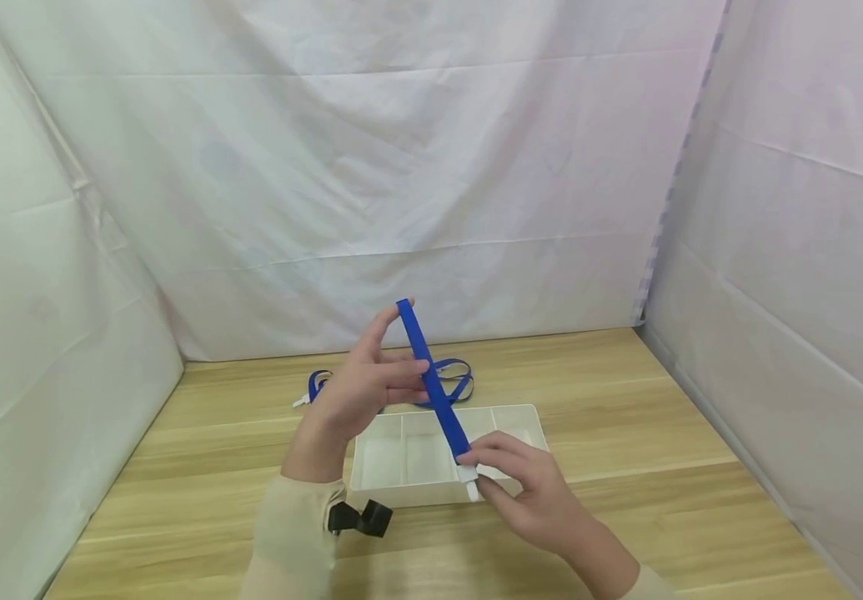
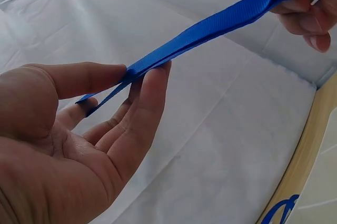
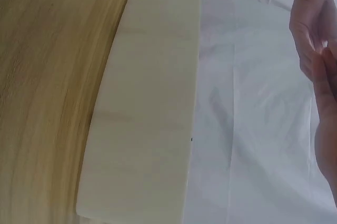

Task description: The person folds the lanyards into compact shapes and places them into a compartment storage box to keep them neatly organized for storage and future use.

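Note:
A folded blue lanyard with a white plastic clip stretches at a slant between both hands, above a white tray. My left hand pinches the strap between thumb and fingers, and one fingertip sits inside its folded upper end, as the left wrist view shows. At the lower end, my right hand pinches the strap right by the clip between thumb and fingers. The strap layers lie nearly together in the left wrist view. In the right wrist view the right hand shows only at the edge, with the lanyard hidden.
Behind the tray lie more blue lanyards, one coiled at the left and another looped at the right. Dividers split the tray into compartments. White curtains enclose the wooden table. A black mount sits on the left wrist.

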